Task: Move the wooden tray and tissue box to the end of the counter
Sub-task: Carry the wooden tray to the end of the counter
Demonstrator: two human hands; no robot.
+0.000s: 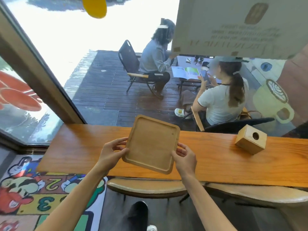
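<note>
Two bare hands grip the wooden tray [150, 144] by its near side edges: left hand [111, 153] closed on the left edge, right hand [184, 158] closed on the right, fingers curled under the rim. Tray sits tilted, over the middle of the counter [216, 162]; whether it is lifted clear or its far edge rests on the wood cannot be told. Tissue box [251, 139], a wooden cube with a round hole, stands untouched well to the right, near the far edge. Judged progress: tray in hand, not yet placed; box not begun. Counter's left end lies nearby; its right end is cut off by the frame, so which end is meant is uncertain.
</note>
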